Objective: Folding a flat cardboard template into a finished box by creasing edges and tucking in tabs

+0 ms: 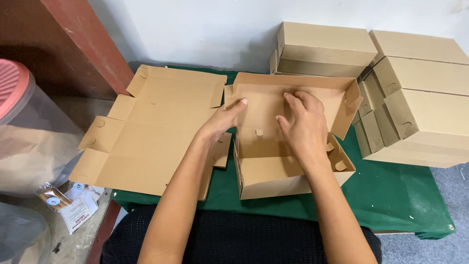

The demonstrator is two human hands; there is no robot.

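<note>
Packing workshop, stacked cardboard boxes (420,102), flat box blanks (151,132), green-cloth table (391,195)

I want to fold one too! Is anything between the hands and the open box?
No. The left hand and the right hand already touch the open box; nothing visible lies between them.

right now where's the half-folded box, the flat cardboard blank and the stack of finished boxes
half-folded box (266,168): head view, on its inside floor.
flat cardboard blank (151,142): head view, on its middle panel.
stack of finished boxes (425,112): head view, on a box side.
</note>
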